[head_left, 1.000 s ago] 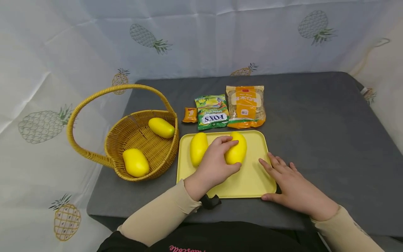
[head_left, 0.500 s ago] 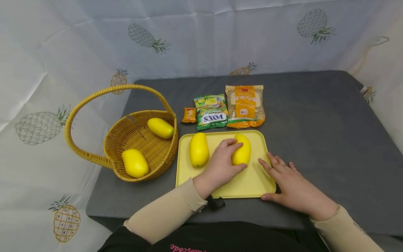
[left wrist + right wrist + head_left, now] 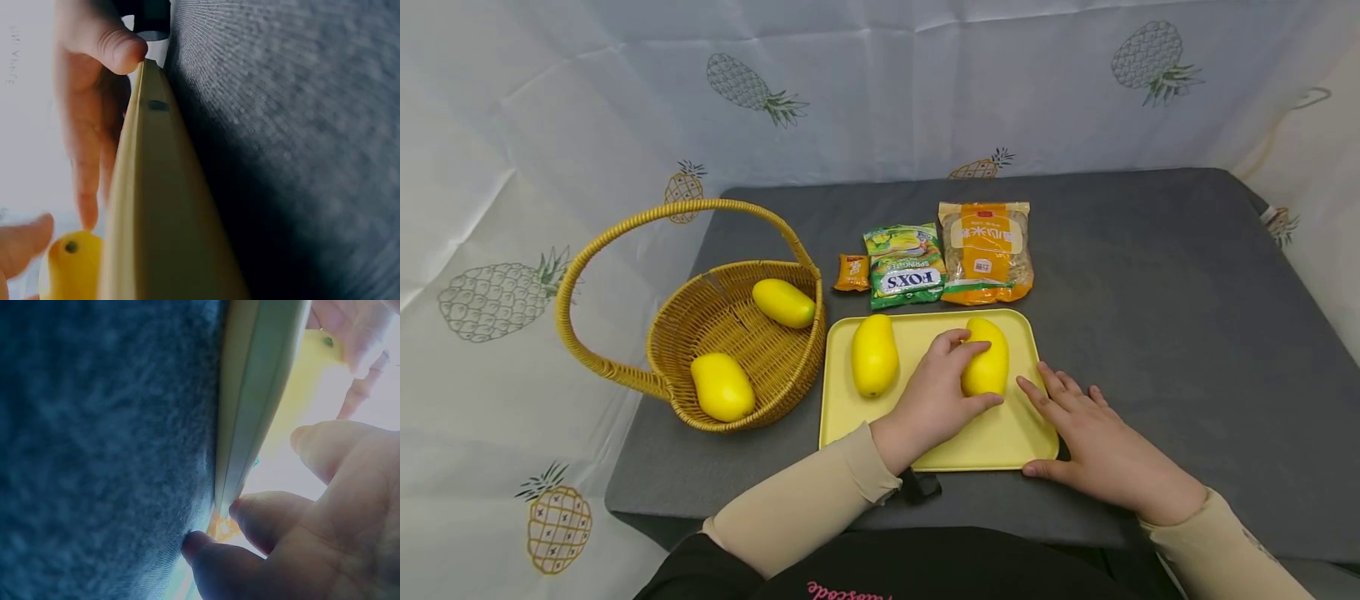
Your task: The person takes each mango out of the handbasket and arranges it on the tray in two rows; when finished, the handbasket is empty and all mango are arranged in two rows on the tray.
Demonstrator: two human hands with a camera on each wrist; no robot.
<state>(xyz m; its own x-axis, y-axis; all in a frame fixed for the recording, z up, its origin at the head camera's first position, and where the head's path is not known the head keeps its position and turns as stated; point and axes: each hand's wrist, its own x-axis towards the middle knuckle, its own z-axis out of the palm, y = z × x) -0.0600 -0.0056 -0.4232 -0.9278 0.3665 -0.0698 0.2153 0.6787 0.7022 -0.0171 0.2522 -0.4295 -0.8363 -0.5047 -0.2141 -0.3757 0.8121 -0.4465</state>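
In the head view, a yellow mango (image 3: 987, 360) lies on the right half of a pale yellow tray (image 3: 925, 450). My left hand (image 3: 942, 396) holds this mango, fingertips over its far end and thumb at its near end. My right hand (image 3: 1097, 446) lies at the tray's right edge with its fingers spread and fairly straight, thumb near the front corner. Another mango (image 3: 874, 356) lies at the left of the tray, apart from the hands. The left wrist view shows the mango's end (image 3: 74, 265) beside the left thumb (image 3: 25, 244).
Left of the tray stands a wicker basket (image 3: 808, 375) with a tall handle, with two mangoes (image 3: 722, 387) inside. Beyond the tray lie a small orange packet (image 3: 852, 273), a green candy bag (image 3: 906, 265) and a larger orange-and-clear bag (image 3: 987, 252). Everything stands on a grey-covered table (image 3: 1150, 300).
My left hand and the mango under it have moved right across the tray, away from the other mango. My right hand has stayed at the tray's edge.
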